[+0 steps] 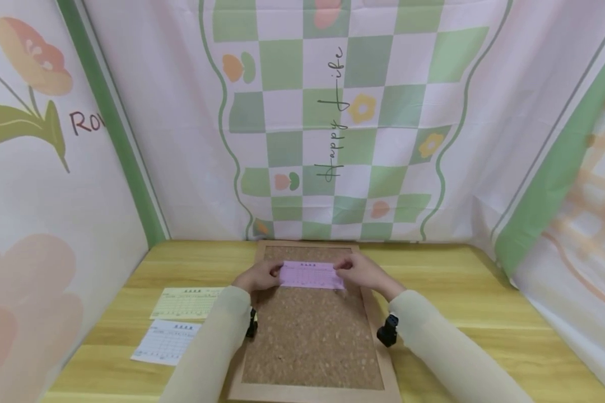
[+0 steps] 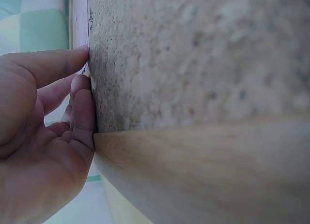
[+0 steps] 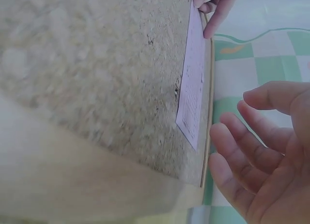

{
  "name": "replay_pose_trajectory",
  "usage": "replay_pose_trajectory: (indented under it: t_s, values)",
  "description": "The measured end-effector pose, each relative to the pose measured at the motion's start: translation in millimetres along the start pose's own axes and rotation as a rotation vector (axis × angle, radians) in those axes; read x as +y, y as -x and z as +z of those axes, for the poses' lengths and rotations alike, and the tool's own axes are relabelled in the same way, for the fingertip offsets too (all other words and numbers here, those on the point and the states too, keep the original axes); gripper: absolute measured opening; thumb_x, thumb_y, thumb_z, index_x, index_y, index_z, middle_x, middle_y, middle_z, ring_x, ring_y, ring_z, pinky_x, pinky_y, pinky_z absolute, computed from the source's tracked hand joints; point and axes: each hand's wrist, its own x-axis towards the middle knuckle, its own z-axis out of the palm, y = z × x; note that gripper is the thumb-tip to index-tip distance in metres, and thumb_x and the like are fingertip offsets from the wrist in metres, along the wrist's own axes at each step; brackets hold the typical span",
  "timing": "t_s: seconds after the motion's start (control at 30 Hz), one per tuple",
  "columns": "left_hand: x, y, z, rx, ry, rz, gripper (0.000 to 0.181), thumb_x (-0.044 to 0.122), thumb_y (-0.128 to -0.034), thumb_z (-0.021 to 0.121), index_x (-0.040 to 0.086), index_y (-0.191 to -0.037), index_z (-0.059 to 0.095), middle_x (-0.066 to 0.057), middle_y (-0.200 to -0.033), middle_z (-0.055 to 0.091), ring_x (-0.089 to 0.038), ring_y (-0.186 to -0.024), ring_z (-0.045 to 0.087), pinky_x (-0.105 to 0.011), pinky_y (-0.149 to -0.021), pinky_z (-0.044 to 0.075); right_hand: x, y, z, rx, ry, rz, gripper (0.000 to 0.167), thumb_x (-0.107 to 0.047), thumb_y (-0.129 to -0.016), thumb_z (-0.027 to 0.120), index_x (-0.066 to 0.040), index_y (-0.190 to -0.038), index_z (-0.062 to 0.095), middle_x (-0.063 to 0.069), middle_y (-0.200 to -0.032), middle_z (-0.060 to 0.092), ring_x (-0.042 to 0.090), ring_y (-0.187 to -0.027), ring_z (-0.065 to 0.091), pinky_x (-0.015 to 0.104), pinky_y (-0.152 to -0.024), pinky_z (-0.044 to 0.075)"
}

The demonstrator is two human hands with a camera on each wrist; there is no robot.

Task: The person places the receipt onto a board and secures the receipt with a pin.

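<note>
A pink printed form sheet (image 1: 310,275) lies across the upper part of a wood-framed cork board (image 1: 310,341). At its left end is my left hand (image 1: 259,277), its thumb and finger at the sheet's edge. The left wrist view shows the other fingers of that left hand (image 2: 53,122) bent against the board. Near the sheet's right end hovers my right hand (image 1: 367,273). In the right wrist view the right hand (image 3: 271,151) has loosely bent, parted fingers holding nothing, apart from the pink sheet (image 3: 193,79).
Left of the board, a yellow printed sheet (image 1: 184,303) and a white printed sheet (image 1: 163,340) lie on the wooden table (image 1: 448,291), partly covered by my left sleeve. A checked curtain (image 1: 327,140) hangs right behind the board's far edge.
</note>
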Motion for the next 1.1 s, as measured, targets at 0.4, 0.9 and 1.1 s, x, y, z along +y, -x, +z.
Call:
replay_pose_trajectory:
  t_s: [0.4,0.9,1.1]
  values:
    - [-0.5,-2.5,1.6,0.006,-0.018,0.009,0.055,0.004,-0.0956,0.061,-0.002,-0.148,0.045,-0.006,-0.095,0.053,-0.018,-0.083,0.047,-0.030,-0.071,0.037,22.5,41.4,-4.3,0.019,-0.004,0.015,0.018,-0.011,-0.096,0.066,0.002,-0.108,0.071,0.010,-0.102,0.070,0.025,-0.091,0.066,0.040,-0.076,0.054]
    - [-0.2,0.6,-0.4,0.014,-0.035,0.022,0.056,0.003,-0.0950,0.060,-0.003,-0.148,0.044,-0.006,-0.092,0.052,-0.018,-0.081,0.047,-0.030,-0.071,0.036,45.3,74.3,2.1,-0.030,0.108,-0.119,0.045,-0.009,-0.101,0.057,0.013,-0.140,0.048,0.036,-0.146,0.039,0.052,-0.131,0.041,0.061,-0.103,0.036]
    - [1.0,-0.2,0.2,0.002,-0.050,0.015,0.056,0.004,-0.0954,0.060,-0.003,-0.148,0.044,-0.007,-0.092,0.052,-0.018,-0.079,0.046,-0.030,-0.070,0.035,47.1,78.3,1.8,-0.066,0.114,-0.096,0.049,-0.011,-0.104,0.052,0.011,-0.146,0.041,0.034,-0.151,0.034,0.051,-0.137,0.034,0.062,-0.107,0.032]
